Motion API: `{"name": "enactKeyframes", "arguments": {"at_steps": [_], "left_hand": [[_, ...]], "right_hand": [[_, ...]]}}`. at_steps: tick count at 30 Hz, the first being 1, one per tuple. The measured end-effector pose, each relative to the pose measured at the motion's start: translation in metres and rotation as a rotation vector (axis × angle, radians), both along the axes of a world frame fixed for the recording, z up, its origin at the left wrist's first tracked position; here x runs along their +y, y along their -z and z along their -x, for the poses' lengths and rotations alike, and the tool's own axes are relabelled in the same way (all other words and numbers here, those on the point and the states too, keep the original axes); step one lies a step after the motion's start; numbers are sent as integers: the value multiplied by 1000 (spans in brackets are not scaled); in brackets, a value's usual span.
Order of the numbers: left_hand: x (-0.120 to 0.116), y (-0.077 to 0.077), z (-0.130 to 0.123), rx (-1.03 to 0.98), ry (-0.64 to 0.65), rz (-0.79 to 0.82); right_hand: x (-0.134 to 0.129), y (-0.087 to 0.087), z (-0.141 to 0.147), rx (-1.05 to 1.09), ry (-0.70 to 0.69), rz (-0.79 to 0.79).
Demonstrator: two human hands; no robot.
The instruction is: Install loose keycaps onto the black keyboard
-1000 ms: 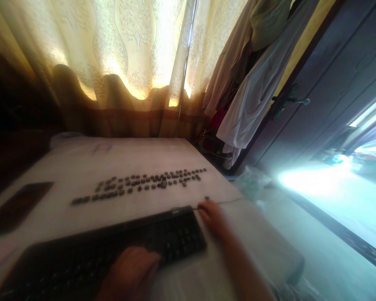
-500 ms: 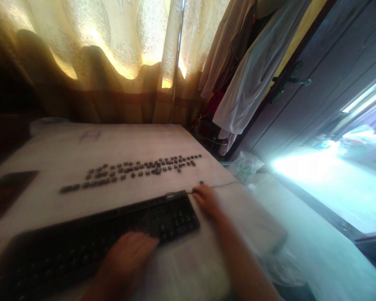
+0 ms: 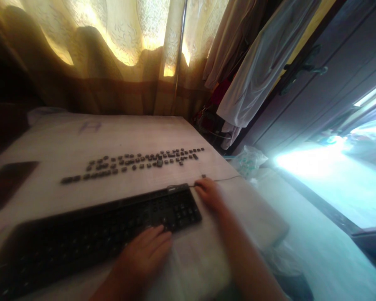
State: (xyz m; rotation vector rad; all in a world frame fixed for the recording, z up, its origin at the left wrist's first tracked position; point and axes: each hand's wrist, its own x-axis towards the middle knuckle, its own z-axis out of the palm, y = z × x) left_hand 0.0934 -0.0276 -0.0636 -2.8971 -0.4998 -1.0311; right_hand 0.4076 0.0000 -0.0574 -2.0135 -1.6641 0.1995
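Note:
A black computer keyboard [image 3: 113, 221] lies at a slant across the near part of the table, its keys blurred. Over its front edge, near the right end, is my left hand [image 3: 150, 251], fingers stretched out and touching or just above the keys. Beyond the keyboard's far right corner, my right hand [image 3: 208, 193] rests on the table with its fingers curled together at the keyboard cable [image 3: 228, 179]. Whatever those fingertips hold is hidden. One loose keycap [image 3: 203, 176] lies just past them. Several rows of loose dark keycaps [image 3: 138, 159] spread behind the keyboard.
A dark flat object [image 3: 11, 184] lies at the table's left. The white tabletop [image 3: 128, 133] ends at a patterned curtain [image 3: 122, 37]. Hanging clothes [image 3: 247, 88], a dark door [image 3: 313, 83] and a clear plastic bag [image 3: 249, 161] are on the right.
My left hand has shifted right along the keyboard, its fingers now more spread out. My right hand stays by the cable. The view has tilted slightly downward.

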Motion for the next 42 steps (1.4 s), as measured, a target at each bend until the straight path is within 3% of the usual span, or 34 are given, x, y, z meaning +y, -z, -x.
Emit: {"name": "enactKeyframes", "arguments": {"at_steps": [4,10,16,35,42], "left_hand": [[-1,4,-3,-117,-16,6],[-3,-10,-2,13,10,33],[-4,0,-5,-51,4,27],[-5,9,-7,-103,-17,23],[-4,-7,-5,-31,-1,26]], "right_hand": [[0,2,-1,-3,-10,-42],[0,9,-5,8,-39,-105],[1,13,-9,30,-44,-117],[0,16,-11,32,-43,-133],[0,15,-11,38,-42,-142]]}}
